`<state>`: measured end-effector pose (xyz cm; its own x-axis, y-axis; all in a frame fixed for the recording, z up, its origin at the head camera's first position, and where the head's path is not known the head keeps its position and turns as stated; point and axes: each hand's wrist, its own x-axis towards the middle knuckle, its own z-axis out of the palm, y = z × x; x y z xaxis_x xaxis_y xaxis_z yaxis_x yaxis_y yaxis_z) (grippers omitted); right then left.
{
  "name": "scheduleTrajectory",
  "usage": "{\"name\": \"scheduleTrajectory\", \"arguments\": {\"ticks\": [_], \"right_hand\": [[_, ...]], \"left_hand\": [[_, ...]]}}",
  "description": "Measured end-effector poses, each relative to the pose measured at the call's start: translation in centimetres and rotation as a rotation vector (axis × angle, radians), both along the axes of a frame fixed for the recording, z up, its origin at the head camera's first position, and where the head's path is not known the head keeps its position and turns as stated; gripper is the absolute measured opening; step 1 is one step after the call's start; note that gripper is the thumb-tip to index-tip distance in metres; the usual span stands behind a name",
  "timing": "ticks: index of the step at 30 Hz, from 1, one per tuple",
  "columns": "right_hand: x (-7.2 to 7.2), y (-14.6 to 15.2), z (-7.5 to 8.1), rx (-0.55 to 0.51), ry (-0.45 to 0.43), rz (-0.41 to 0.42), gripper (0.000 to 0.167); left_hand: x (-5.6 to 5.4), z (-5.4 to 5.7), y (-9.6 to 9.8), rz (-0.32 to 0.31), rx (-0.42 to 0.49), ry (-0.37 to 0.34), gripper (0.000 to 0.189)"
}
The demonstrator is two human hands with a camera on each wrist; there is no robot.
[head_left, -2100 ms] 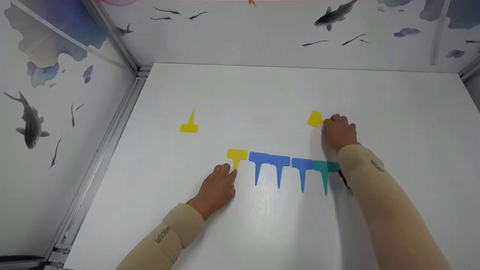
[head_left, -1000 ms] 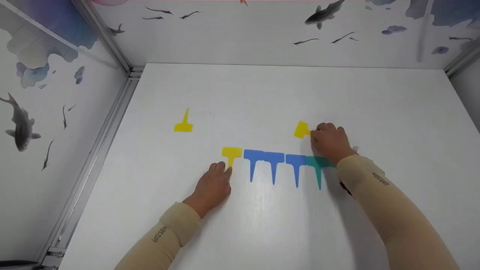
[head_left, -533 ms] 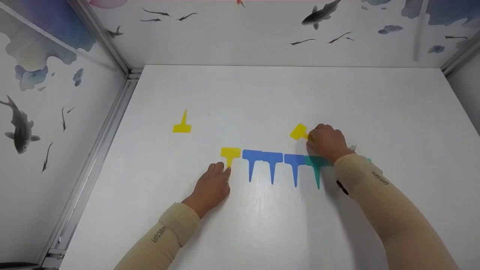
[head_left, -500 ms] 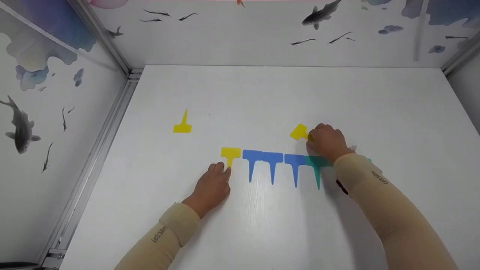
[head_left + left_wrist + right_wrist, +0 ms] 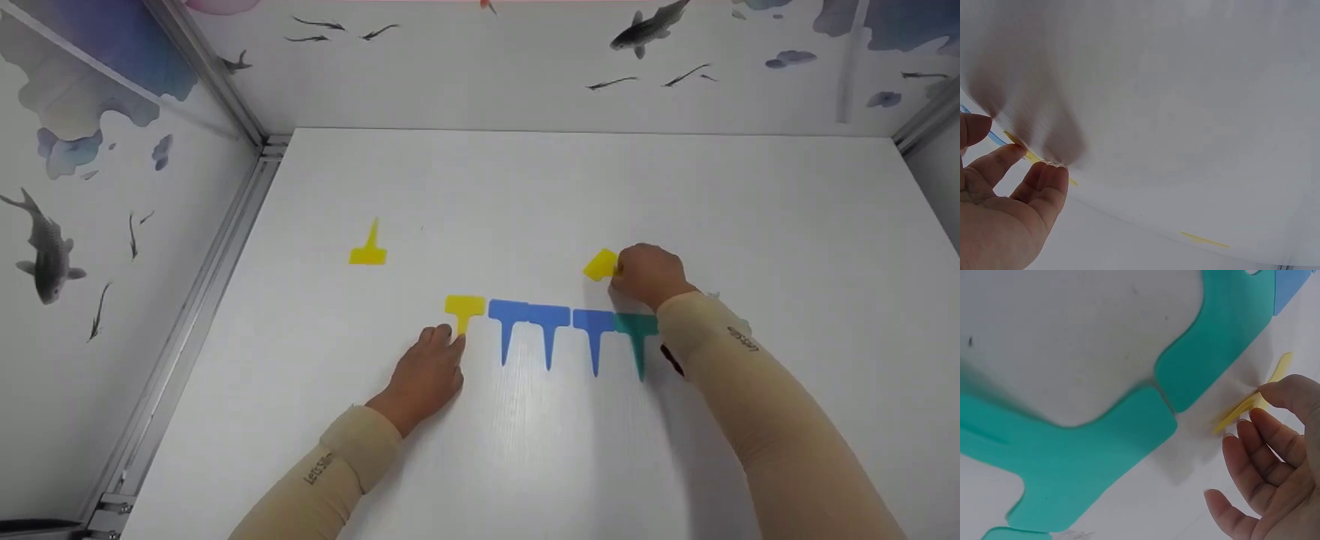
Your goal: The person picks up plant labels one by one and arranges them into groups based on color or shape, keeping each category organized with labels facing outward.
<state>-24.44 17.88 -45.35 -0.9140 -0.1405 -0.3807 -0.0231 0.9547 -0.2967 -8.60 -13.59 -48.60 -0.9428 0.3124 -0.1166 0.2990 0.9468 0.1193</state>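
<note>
With thumb and index finger, my right hand (image 5: 651, 274) pinches the stem of a yellow T-shaped plant label (image 5: 600, 265); its head sticks out to the left. The right wrist view shows that label (image 5: 1282, 368) edge-on, tilted, between thumb and index finger. My left hand (image 5: 424, 375) touches the stem of a second yellow label (image 5: 465, 304) with its index fingertip, fingers relaxed. Right of it, in a row, lie three blue labels (image 5: 510, 309) and a green one (image 5: 637, 324). My right forearm hides further green labels, which show in the right wrist view (image 5: 1100, 450).
A third yellow label (image 5: 367, 256) lies farther back on the left, stem pointing away. The white tabletop (image 5: 480, 187) is bounded by a fish-patterned back wall (image 5: 450, 82) and left wall (image 5: 82, 225), with a metal rail (image 5: 202, 292) along the left edge.
My right hand has come left and nearer the row with the yellow label, then turned slightly, covering more of its stem. My left hand stays on its label; the head view shifted a little.
</note>
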Motion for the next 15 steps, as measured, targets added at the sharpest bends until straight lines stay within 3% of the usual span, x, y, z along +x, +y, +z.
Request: {"name": "scheduleTrajectory", "arguments": {"ticks": [15], "right_hand": [[-0.37, -0.47, 0.60, 0.076, -0.034, 0.046, 0.037]], "left_hand": [[-0.04, -0.31, -0.29, 0.003, 0.024, -0.006, 0.045]]}}
